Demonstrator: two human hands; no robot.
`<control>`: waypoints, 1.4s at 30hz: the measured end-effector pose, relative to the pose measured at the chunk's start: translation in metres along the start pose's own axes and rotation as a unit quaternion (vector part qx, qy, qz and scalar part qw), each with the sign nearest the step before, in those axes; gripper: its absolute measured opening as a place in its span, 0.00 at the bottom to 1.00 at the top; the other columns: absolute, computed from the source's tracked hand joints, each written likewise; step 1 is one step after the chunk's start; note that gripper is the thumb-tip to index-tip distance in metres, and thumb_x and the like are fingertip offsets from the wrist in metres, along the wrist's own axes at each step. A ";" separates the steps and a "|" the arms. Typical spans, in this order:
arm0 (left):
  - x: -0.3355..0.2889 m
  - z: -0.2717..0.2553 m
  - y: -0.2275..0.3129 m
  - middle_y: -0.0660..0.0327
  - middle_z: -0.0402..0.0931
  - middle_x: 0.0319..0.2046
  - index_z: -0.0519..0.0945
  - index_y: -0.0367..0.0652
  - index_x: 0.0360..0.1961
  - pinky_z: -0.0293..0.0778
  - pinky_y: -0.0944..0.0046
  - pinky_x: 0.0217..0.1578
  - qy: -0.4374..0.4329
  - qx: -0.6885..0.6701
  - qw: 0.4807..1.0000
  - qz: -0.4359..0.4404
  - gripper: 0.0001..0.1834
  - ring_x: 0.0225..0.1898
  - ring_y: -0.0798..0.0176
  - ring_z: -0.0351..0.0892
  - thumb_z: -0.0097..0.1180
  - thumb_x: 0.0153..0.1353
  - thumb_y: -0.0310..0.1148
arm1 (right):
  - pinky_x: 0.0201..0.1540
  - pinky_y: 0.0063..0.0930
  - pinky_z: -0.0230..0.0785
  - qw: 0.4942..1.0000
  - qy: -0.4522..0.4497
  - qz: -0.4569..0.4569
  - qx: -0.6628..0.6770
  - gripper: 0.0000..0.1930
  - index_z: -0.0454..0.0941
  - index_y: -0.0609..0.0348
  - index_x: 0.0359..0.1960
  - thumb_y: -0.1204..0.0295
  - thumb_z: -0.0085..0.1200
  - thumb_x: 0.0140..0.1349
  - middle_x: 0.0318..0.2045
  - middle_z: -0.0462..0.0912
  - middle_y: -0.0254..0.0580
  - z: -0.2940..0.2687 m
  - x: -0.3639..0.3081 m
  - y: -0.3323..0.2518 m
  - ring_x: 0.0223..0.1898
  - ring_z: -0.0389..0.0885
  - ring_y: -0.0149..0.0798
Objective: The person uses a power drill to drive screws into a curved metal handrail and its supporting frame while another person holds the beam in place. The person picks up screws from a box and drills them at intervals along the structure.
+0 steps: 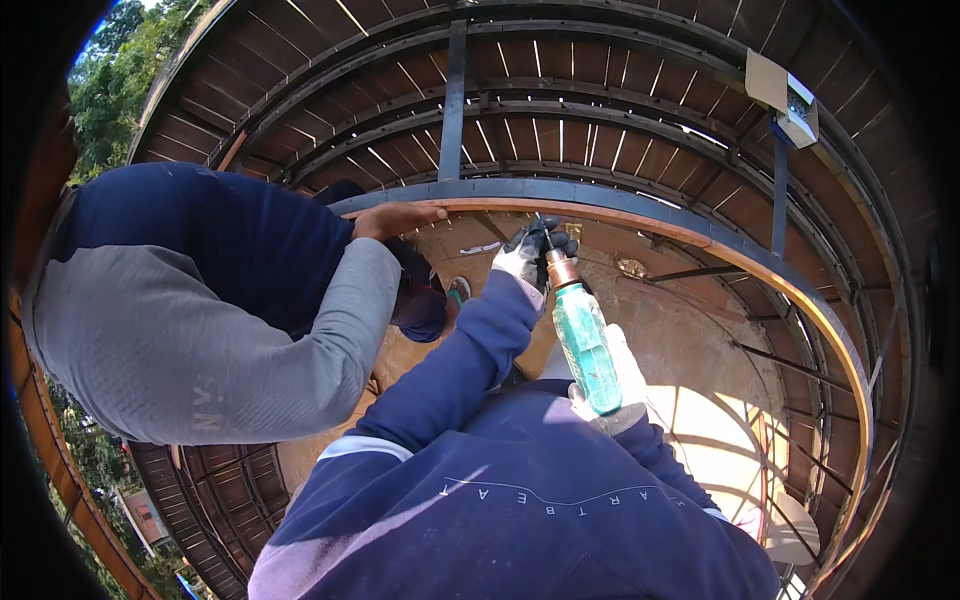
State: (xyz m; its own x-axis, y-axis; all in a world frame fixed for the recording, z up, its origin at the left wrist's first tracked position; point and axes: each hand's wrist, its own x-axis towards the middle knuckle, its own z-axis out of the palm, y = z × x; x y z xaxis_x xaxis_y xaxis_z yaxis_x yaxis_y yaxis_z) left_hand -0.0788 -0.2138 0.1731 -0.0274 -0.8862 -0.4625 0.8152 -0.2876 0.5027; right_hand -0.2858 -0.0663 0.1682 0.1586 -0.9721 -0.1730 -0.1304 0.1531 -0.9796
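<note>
A teal power drill with a copper-brown front collar slants up and away from my chest. Its thin tip lies close to the underside of a curved metal rail; whether it touches cannot be made out. My right hand, in a whitish glove, is wrapped round the drill's rear body. Up front, my left hand, in a grey glove with black fingers, curls round the drill's narrow nose, just below the rail. The drill body partly hides my right fingers, and the dark glove hides the tip's base.
At my left a co-worker in a grey sleeve leans in, one bare hand resting on the rail. Uprights join the rail to slatted tiers beyond. An open cardboard box sits high at the right. Brown ground shows below.
</note>
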 end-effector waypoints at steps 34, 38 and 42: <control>0.019 -0.007 0.030 0.57 0.77 0.31 0.76 0.37 0.52 0.82 0.52 0.35 -0.050 0.026 0.992 -0.117 0.14 0.31 0.56 0.80 0.53 0.71 0.33 | 0.45 0.40 0.72 0.930 0.158 -0.135 -0.303 0.37 0.63 0.62 0.61 0.72 0.62 0.46 0.41 0.76 0.52 0.109 -0.012 -0.056 0.41 0.78 0.56; 0.012 0.013 0.031 0.61 0.74 0.27 0.75 0.39 0.53 0.81 0.55 0.33 -0.013 0.087 0.988 -0.126 0.16 0.27 0.61 0.76 0.53 0.72 0.39 | 0.42 0.38 0.72 0.943 0.148 -0.116 -0.275 0.35 0.63 0.62 0.59 0.72 0.61 0.45 0.38 0.77 0.50 0.108 -0.011 -0.052 0.38 0.78 0.54; 0.022 0.001 0.022 0.63 0.72 0.26 0.75 0.37 0.54 0.79 0.58 0.30 -0.047 0.085 0.990 -0.103 0.18 0.25 0.64 0.74 0.50 0.74 0.41 | 0.40 0.38 0.72 0.945 0.128 -0.093 -0.285 0.33 0.65 0.61 0.56 0.72 0.61 0.45 0.37 0.77 0.48 0.105 -0.011 -0.049 0.37 0.78 0.53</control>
State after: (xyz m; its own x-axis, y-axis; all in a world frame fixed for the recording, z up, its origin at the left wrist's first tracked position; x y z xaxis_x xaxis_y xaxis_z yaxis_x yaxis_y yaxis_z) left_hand -0.0623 -0.2400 0.1751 -0.2427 -0.8297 -0.5027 0.6776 -0.5158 0.5242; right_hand -0.1784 -0.0444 0.2077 -0.0025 -0.9951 0.0992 -0.6413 -0.0745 -0.7637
